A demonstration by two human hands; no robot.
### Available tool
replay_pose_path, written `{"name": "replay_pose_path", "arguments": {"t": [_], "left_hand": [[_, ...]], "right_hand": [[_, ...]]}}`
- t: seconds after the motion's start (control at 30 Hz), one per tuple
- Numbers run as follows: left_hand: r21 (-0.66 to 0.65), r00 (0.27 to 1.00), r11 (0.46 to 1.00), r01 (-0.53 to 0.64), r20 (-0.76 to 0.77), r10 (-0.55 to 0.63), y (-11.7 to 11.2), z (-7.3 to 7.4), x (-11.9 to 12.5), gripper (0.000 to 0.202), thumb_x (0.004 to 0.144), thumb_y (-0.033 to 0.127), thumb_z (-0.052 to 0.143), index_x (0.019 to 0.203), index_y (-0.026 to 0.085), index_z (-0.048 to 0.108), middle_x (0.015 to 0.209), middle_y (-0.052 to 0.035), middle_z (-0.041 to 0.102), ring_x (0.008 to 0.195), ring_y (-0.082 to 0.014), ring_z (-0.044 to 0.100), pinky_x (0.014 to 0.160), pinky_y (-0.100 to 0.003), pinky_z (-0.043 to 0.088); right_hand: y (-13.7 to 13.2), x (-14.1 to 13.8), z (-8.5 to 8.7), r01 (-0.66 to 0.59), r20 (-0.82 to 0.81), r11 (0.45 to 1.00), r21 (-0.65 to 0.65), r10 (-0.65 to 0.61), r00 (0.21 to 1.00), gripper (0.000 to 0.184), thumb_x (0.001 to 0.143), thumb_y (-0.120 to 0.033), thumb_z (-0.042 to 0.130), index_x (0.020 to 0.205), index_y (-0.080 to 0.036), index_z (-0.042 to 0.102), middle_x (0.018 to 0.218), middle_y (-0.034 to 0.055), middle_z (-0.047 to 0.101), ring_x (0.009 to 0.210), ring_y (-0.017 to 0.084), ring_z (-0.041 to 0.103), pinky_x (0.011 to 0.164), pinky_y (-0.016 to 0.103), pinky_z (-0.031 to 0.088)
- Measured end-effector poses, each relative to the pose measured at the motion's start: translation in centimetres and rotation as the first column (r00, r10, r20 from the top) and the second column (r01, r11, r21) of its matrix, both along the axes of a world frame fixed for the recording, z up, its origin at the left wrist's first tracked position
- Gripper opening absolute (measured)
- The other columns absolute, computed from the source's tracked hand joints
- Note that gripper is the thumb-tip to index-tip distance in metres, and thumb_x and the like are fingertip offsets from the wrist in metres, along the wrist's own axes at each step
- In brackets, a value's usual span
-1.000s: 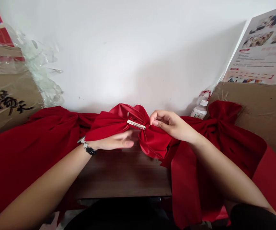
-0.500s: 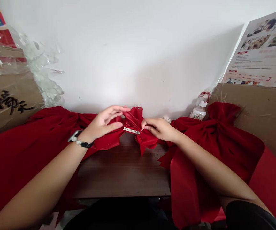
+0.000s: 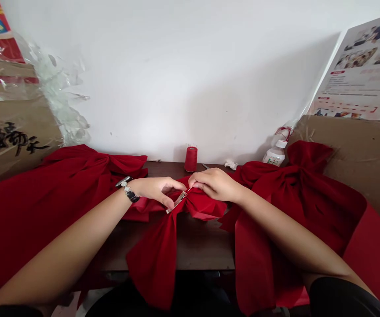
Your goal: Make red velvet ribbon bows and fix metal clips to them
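Note:
A red satin bow (image 3: 153,259) lies on the dark wooden table (image 3: 203,246), with one long tail hanging over the front edge. My left hand (image 3: 153,191), with a wristwatch on its wrist, pinches a metal hair clip (image 3: 177,202) against the bow's knot. My right hand (image 3: 214,185) grips the bow's fabric just beside the clip. A thin line at those fingertips may be a needle or thread, too fine to tell. The hands hide most of the bow's upper part.
Larger red bows lie to the left (image 3: 78,171) and right (image 3: 295,189) on the table. At the back stand a red thread spool (image 3: 191,159) and a white bottle (image 3: 275,154). Cardboard sheets (image 3: 12,123) and a printed poster (image 3: 358,75) lean against the white wall.
The bow has turned and dropped lower, with a tail now hanging toward me. The clip has tilted. Both hands have closed in on it, and the spool behind now shows.

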State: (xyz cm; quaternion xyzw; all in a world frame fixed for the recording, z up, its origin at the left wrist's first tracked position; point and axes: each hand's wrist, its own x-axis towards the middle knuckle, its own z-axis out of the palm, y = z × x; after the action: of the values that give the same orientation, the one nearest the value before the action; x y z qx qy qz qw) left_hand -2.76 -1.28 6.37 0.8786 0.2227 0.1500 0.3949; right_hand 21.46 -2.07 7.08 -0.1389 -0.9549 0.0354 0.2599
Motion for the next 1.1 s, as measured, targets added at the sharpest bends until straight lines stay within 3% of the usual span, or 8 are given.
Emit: {"name": "replay_pose_path", "arguments": {"t": [0.17, 0.27, 0.47, 0.6, 0.73, 0.83, 0.93, 1.1], "left_hand": [[-0.120, 0.990, 0.992, -0.032, 0.135, 0.048, 0.2, -1.2, 0.1, 0.053, 0.066, 0.047, 0.075, 0.110, 0.019, 0.066, 0.100, -0.0062, 0.068, 0.093, -0.0242, 0.061, 0.084, -0.031, 0.047], [-0.127, 0.990, 0.990, -0.064, 0.120, 0.079, -0.2, -1.3, 0.3, 0.054, 0.074, 0.045, 0.069, 0.120, 0.018, 0.059, 0.105, -0.0065, 0.066, 0.091, -0.0212, 0.061, 0.081, -0.029, 0.047], [0.162, 0.983, 0.970, -0.181, -0.009, 0.185, -1.7, -0.3, 0.3, 0.044, 0.086, 0.038, 0.056, 0.126, 0.019, 0.053, 0.107, -0.0068, 0.065, 0.094, -0.0199, 0.059, 0.082, -0.027, 0.044], [0.330, 0.966, 0.923, -0.199, -0.093, 0.242, -2.8, 0.4, 1.0, 0.036, 0.086, 0.041, 0.054, 0.114, 0.017, 0.057, 0.089, -0.0030, 0.062, 0.072, -0.0155, 0.053, 0.069, -0.025, 0.042], [0.357, 0.967, 0.917, -0.179, -0.106, 0.230, -3.0, 0.5, 1.6, 0.035, 0.084, 0.048, 0.057, 0.099, 0.017, 0.060, 0.084, -0.0015, 0.058, 0.070, -0.0145, 0.050, 0.065, -0.024, 0.038], [0.275, 0.975, 0.958, -0.081, -0.177, 0.133, -2.7, 0.3, 1.5, 0.032, 0.085, 0.049, 0.056, 0.084, 0.017, 0.060, 0.069, 0.0024, 0.050, 0.060, -0.0119, 0.042, 0.058, -0.023, 0.034], [0.193, 0.973, 0.981, -0.018, -0.222, 0.062, -2.5, 0.0, 1.3, 0.032, 0.080, 0.050, 0.062, 0.082, 0.018, 0.061, 0.069, 0.0031, 0.050, 0.060, -0.0123, 0.043, 0.057, -0.022, 0.034], [0.056, 0.981, 0.988, -0.141, -0.125, 0.147, -2.8, -0.7, 1.3, 0.034, 0.083, 0.051, 0.058, 0.093, 0.020, 0.065, 0.079, -0.0002, 0.062, 0.068, -0.0156, 0.055, 0.060, -0.022, 0.040]], "right_hand": [[0.0, 0.1, -0.1, -0.021, -0.093, 0.999, 0.032, 0.024, 0.995, 0.017, 0.096, -0.021, 0.040, 0.095, -0.020, 0.056, 0.094, 0.0051, 0.069, 0.078, 0.015, 0.062, 0.071, 0.024, 0.042], [0.0, 0.3, 0.1, -0.012, -0.141, 0.998, -0.067, 0.003, 0.990, 0.017, 0.096, -0.022, 0.040, 0.093, -0.019, 0.057, 0.091, 0.0055, 0.068, 0.076, 0.014, 0.060, 0.071, 0.024, 0.043], [0.4, 0.4, 0.3, -0.076, -0.198, 0.908, -0.412, -0.007, 0.980, 0.018, 0.095, -0.027, 0.044, 0.089, -0.015, 0.057, 0.083, 0.0038, 0.059, 0.071, 0.011, 0.051, 0.066, 0.022, 0.041], [0.5, 0.5, 0.4, -0.148, -0.183, 0.843, -0.517, 0.060, 0.981, 0.015, 0.095, -0.025, 0.046, 0.090, -0.014, 0.056, 0.078, 0.0015, 0.056, 0.067, 0.010, 0.048, 0.064, 0.022, 0.039], [0.2, 0.6, 1.1, -0.138, -0.110, 0.866, -0.480, 0.097, 0.989, 0.012, 0.093, -0.019, 0.046, 0.089, -0.014, 0.056, 0.078, 0.0014, 0.058, 0.067, 0.009, 0.049, 0.065, 0.022, 0.039], [-0.2, 0.6, 1.6, -0.104, 0.009, 0.906, -0.409, 0.118, 0.993, 0.012, 0.092, -0.016, 0.046, 0.089, -0.015, 0.057, 0.081, 0.0024, 0.060, 0.069, 0.010, 0.051, 0.067, 0.022, 0.039], [-0.5, 0.5, 1.6, -0.106, 0.102, 0.926, -0.362, 0.152, 0.983, 0.013, 0.091, -0.012, 0.047, 0.088, -0.016, 0.059, 0.084, 0.0029, 0.063, 0.071, 0.011, 0.053, 0.069, 0.023, 0.040], [-0.2, 0.3, 0.8, -0.065, 0.053, 0.956, -0.285, 0.083, 0.995, 0.013, 0.092, -0.014, 0.046, 0.089, -0.017, 0.058, 0.084, 0.0031, 0.064, 0.071, 0.012, 0.055, 0.068, 0.023, 0.041]]}}
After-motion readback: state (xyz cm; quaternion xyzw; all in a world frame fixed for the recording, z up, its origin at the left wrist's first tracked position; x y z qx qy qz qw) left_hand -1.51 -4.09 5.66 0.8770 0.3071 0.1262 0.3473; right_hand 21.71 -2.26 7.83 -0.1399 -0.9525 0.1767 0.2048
